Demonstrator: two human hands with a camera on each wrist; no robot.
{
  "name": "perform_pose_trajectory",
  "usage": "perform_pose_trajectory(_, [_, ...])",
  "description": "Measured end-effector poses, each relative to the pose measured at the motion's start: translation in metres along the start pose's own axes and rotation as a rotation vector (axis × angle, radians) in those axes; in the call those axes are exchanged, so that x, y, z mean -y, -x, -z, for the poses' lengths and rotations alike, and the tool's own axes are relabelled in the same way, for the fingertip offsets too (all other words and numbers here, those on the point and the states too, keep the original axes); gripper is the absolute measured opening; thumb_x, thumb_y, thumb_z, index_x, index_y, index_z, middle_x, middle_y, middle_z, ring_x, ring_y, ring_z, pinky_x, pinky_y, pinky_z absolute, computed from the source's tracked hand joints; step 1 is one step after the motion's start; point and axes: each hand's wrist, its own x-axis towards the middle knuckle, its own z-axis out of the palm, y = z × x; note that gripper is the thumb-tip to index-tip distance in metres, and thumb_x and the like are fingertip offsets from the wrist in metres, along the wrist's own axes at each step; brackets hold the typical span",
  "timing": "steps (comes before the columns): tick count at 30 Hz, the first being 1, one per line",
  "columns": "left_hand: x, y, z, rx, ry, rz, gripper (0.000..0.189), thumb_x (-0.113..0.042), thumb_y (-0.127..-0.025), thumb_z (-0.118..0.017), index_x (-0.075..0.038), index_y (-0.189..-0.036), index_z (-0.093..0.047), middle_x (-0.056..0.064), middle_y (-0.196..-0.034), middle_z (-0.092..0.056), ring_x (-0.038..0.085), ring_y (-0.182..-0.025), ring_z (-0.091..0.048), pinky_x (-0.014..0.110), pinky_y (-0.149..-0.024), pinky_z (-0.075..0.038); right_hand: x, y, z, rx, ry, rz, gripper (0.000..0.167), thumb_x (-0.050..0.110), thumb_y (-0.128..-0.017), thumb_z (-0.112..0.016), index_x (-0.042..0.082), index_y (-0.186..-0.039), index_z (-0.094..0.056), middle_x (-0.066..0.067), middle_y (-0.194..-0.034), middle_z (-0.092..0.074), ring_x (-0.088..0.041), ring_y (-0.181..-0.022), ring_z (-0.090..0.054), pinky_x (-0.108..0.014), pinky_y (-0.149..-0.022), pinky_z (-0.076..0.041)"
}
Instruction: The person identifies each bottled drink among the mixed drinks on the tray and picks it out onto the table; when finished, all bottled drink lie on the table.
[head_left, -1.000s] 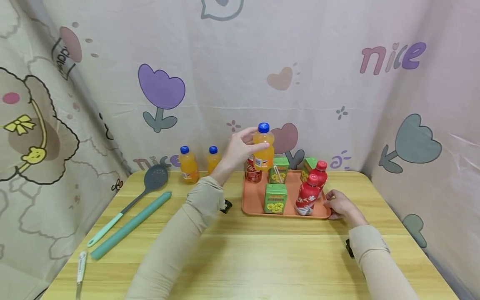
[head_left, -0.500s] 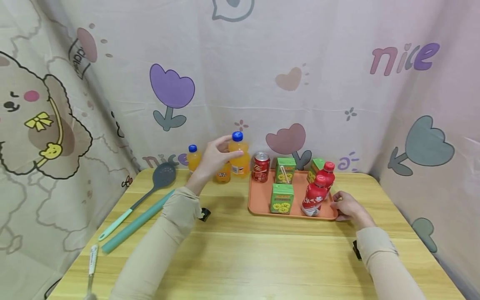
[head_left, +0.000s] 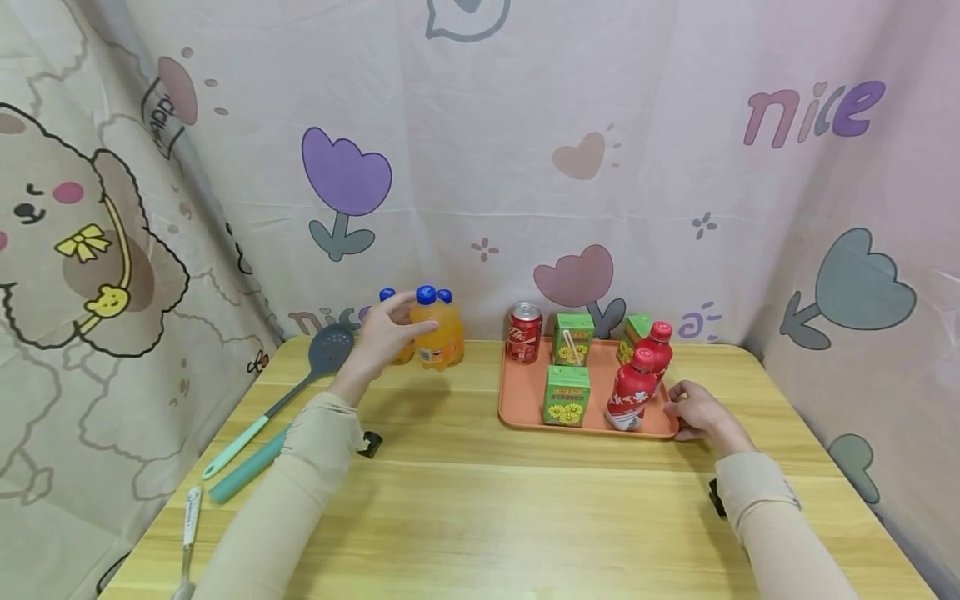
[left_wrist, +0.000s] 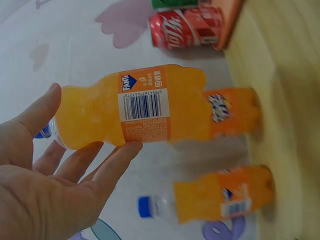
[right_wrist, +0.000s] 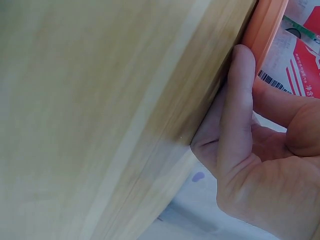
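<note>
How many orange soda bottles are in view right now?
3, all upright at the table's back left: one gripped by the left hand, a second just behind it, a third mostly hidden behind the hand. None sits on the tray.

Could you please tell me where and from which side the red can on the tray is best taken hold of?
Probably round the middle of the red can, coming from its left or from above. It stands upright at the orange tray's back left corner; the green carton crowds its right side, while its left faces bare table.
</note>
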Motion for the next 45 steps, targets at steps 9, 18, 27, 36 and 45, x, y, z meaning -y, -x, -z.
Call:
perform_pose_trajectory(9, [0.038, 0.0, 0.016, -0.035, -0.076, 0.061, 0.075, -0.035, -0.094, -0.081, -0.017, -0.158, -0.047, 0.019, -0.167, -0.042, 0.043, -0.149, -0.047, 0.061, -0.118, -0.046, -0.004, 0.0, -0.002, 0.007, -0.021, -0.006, 0.021, 0.004, -0.108, -0.044, -0.009, -0.122, -0.036, -0.009, -0.086, -0.056, -0.015, -0.072, -0.061, -0.03, -0.06, -0.06])
perform_pose_trajectory(18, [0.064, 0.003, 0.027, -0.077, -0.066, 0.068, 0.068, -0.028, -0.095, -0.081, -0.013, -0.154, -0.051, 0.021, -0.164, -0.045, 0.045, -0.147, -0.049, 0.06, -0.122, -0.041, -0.006, 0.001, -0.003, 0.0, -0.013, -0.007, 0.021, 0.004, -0.108, -0.043, -0.009, -0.123, -0.036, -0.01, -0.087, -0.056, -0.015, -0.073, -0.061, -0.029, -0.06, -0.06])
perform_pose_trajectory(27, [0.079, 0.008, 0.032, -0.098, -0.052, 0.09, 0.066, -0.027, -0.095, -0.08, -0.01, -0.152, -0.052, 0.02, -0.161, -0.05, 0.044, -0.144, -0.053, 0.057, -0.119, -0.046, -0.008, 0.001, -0.005, -0.005, -0.002, -0.006, 0.022, 0.004, -0.108, -0.043, -0.01, -0.123, -0.037, -0.011, -0.089, -0.056, -0.015, -0.072, -0.061, -0.029, -0.06, -0.061])
perform_pose_trajectory(36, [0.084, 0.012, 0.034, -0.104, -0.008, 0.104, 0.066, -0.025, -0.096, -0.079, -0.01, -0.154, -0.05, 0.019, -0.16, -0.052, 0.043, -0.145, -0.053, 0.057, -0.117, -0.049, -0.009, -0.002, -0.005, 0.0, 0.004, -0.023, 0.022, 0.004, -0.109, -0.043, -0.009, -0.125, -0.037, -0.012, -0.091, -0.055, -0.016, -0.075, -0.061, -0.03, -0.062, -0.061])
perform_pose_trajectory(45, [0.087, 0.006, 0.036, -0.111, -0.058, 0.114, 0.07, -0.032, -0.098, -0.076, -0.013, -0.158, -0.044, 0.02, -0.163, -0.047, 0.044, -0.148, -0.049, 0.059, -0.116, -0.049, -0.001, -0.003, 0.0, 0.0, 0.007, -0.013, 0.024, 0.005, -0.109, -0.043, -0.009, -0.126, -0.036, -0.01, -0.09, -0.057, -0.015, -0.075, -0.061, -0.031, -0.062, -0.06])
